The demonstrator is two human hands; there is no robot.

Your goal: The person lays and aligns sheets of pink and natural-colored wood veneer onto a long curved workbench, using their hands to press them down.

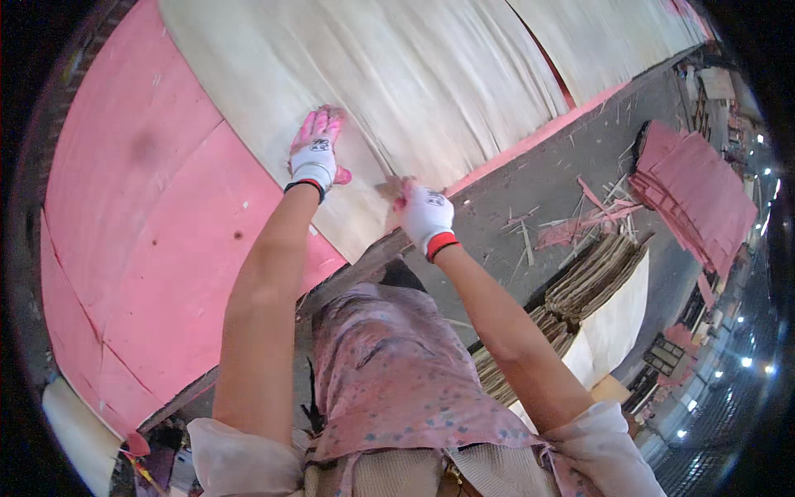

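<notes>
A pale wood veneer sheet [248, 74] with long wrinkles lies over pink-coated sheets [157, 199]. My left hand [316, 157], in a white glove stained pink at the fingers, rests flat on the veneer with its fingers stretched out. At the veneer's near right edge is my right hand [428, 214], in a white glove with a red cuff. Its fingers are curled together. A small brownish patch shows beside their tips, and I cannot make out whether they hold it or the sheet's edge.
Another pale veneer sheet [613, 41] lies farther right, past a narrow gap. Stacked veneers [596, 282] stand on the right near my right forearm. Beyond them sits a pile of pink sheets [696, 186]. Wood scraps [526, 240] litter the grey floor [489, 219].
</notes>
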